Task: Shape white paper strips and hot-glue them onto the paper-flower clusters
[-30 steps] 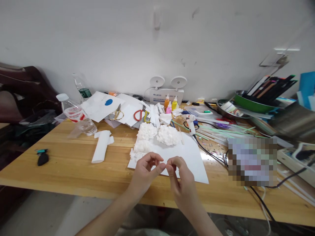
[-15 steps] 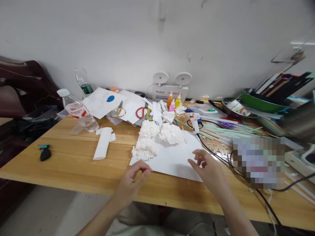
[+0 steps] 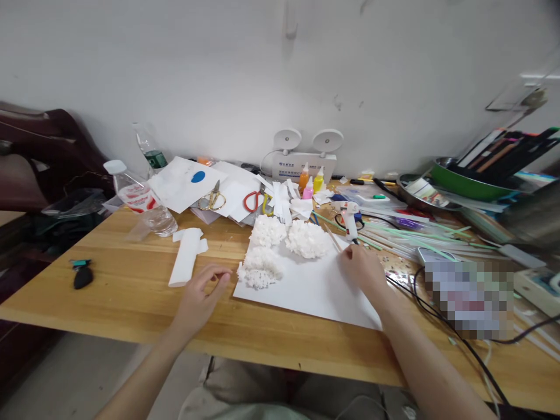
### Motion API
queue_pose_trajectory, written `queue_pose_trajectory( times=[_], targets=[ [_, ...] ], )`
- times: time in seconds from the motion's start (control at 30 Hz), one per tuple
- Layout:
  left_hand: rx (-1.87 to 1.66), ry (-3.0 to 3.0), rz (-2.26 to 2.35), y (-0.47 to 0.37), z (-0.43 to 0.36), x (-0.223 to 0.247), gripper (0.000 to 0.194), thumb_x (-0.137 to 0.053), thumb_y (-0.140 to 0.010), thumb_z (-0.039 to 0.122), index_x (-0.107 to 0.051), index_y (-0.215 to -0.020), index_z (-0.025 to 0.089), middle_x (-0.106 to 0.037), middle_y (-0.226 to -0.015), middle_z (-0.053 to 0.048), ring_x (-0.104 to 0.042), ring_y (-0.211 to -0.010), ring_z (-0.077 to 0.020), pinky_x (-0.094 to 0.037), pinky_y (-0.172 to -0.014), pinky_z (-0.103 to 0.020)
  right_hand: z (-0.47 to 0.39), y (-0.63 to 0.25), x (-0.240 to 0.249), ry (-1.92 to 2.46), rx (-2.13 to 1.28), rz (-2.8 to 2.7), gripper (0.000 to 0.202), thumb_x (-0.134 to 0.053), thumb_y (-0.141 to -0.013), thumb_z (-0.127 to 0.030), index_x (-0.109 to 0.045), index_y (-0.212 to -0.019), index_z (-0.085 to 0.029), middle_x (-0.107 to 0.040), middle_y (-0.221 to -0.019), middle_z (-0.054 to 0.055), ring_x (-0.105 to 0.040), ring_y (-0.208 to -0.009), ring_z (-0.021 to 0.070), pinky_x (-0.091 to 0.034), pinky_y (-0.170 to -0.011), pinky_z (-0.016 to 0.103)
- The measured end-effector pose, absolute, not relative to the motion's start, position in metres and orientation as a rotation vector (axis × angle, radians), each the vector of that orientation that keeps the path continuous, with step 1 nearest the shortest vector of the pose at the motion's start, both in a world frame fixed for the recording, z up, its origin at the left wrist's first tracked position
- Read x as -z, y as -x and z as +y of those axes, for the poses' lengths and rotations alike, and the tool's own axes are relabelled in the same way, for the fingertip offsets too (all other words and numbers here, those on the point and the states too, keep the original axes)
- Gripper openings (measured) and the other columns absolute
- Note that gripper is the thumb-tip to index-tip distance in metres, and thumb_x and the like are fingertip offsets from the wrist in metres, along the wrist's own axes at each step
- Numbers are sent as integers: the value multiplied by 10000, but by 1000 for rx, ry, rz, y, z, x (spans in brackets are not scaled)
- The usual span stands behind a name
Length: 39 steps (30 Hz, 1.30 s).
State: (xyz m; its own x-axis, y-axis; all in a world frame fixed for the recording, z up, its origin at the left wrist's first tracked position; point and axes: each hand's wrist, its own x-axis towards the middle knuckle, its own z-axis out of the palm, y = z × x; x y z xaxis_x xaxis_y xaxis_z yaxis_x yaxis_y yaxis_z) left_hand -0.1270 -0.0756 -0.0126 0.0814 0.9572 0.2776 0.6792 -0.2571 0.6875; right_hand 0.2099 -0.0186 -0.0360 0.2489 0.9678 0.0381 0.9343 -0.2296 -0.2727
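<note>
Both hands have parted: right hand (image 3: 363, 269), fingers curled, grip unclear, reaches beside the glue gun (image 3: 350, 220); left hand (image 3: 202, 291) rests loosely open, empty, farther left on the table (image 3: 131, 291).

We see our right hand (image 3: 363, 268) lying over the far right corner of a white paper sheet (image 3: 315, 286), its fingers reaching toward a thin wooden stick (image 3: 333, 239) that lies slanted at the sheet's far edge; whether they touch it we cannot tell. The sheet lies flat on the wooden table, turned slightly askew. Three fluffy white paper clumps (image 3: 284, 248) rest on its far left part, two at the far edge and one nearer us. Our left hand (image 3: 199, 294) hovers loosely curled and empty, just left of the sheet, near the closest clump.
</note>
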Motion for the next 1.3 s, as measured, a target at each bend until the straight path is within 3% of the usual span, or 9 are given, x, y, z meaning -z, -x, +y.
queue_pose_trajectory(
  times=[0.1,0.23,0.37,0.53,0.67,0.87,1.3],
  targets=[
    [-959,-1994,1630,129,-69,18,179,-464,-819,320,-585,-834,189,-622,-854,-32,-542,-813,-164,-421,-745,-268,-26,-221,29,2312,-191,-1727,235,-395,-782,-215,-605,-796,-111,-644,-734,131,-592,-661,208,-356,-564,289],
    [-943,-1981,1635,130,-57,24,191,-454,-823,313,-586,-881,189,-620,-923,-39,-541,-876,-171,-412,-784,-279,-44,-232,11,2146,-250,-1476,227,-442,-785,-302,-607,-839,-155,-624,-575,34,-583,-541,165,-400,-576,274],
    [-924,-1997,1595,129,-46,27,202,-440,-832,299,-588,-906,183,-614,-965,-44,-537,-925,-170,-409,-816,-288,-61,-220,-6,1826,-56,-1354,204,-511,-746,-333,-625,-840,-192,-647,-710,35,-588,-616,160,-435,-616,280],
    [-809,-2023,1544,126,-41,30,213,-430,-839,303,-595,-885,177,-617,-928,-46,-555,-873,-166,-427,-789,-292,-61,-178,-26,1532,-248,-1537,178,-524,-763,-319,-617,-839,-187,-639,-722,33,-584,-589,142,-464,-581,272],
    [-746,-2044,1529,126,-41,35,201,-442,-830,281,-604,-876,170,-619,-895,-56,-558,-839,-174,-432,-769,-301,-50,-137,-37,1256,-272,-1911,154,-462,-830,-247,-605,-822,-192,-641,-803,47,-593,-721,156,-463,-658,280],
    [-711,-2130,1460,128,-41,38,220,-431,-830,215,-638,-901,198,-618,-864,-54,-538,-836,-179,-408,-780,-312,-34,-93,-36,1070,-214,-2249,199,-396,-870,-174,-593,-858,-148,-592,-781,68,-552,-719,163,-443,-654,286],
    [-851,-1961,1517,136,-42,40,202,-443,-821,235,-622,-899,184,-586,-890,-56,-550,-806,-157,-443,-696,-268,-19,-73,-31,996,-72,-2572,212,-402,-808,-3,-568,-879,-114,-545,-824,76,-493,-785,178,-405,-674,275]
  ],
)
